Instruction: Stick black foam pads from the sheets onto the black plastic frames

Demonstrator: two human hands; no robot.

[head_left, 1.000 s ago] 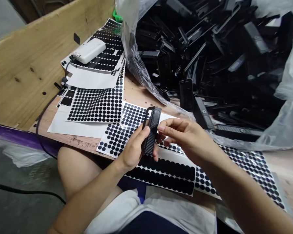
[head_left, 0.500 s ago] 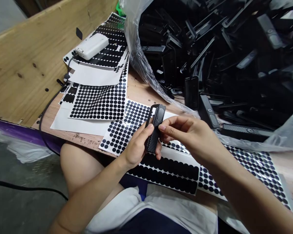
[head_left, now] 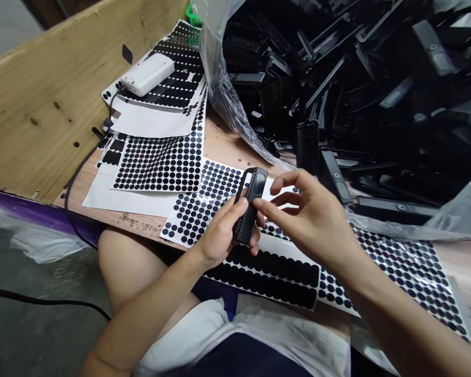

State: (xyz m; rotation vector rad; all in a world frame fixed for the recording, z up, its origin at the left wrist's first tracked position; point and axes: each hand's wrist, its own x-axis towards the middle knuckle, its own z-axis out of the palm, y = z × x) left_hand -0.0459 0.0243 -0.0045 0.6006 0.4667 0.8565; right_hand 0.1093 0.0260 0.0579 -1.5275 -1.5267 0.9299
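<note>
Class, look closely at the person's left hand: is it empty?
No, the left hand holds a black textured part, with the thumb along one side and fingertips showing at the other.

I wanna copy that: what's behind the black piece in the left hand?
The left hand has fingers behind the black piece, with dotted sheets below. The piece's covered back can't be seen.

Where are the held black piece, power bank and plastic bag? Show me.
Black carbon-patterned piece (head_left: pixel 250 215), head view: on its textured face.
White power bank (head_left: pixel 149 74), head view: on its top face.
Clear plastic bag (head_left: pixel 212 64), head view: on its left wall.
</note>
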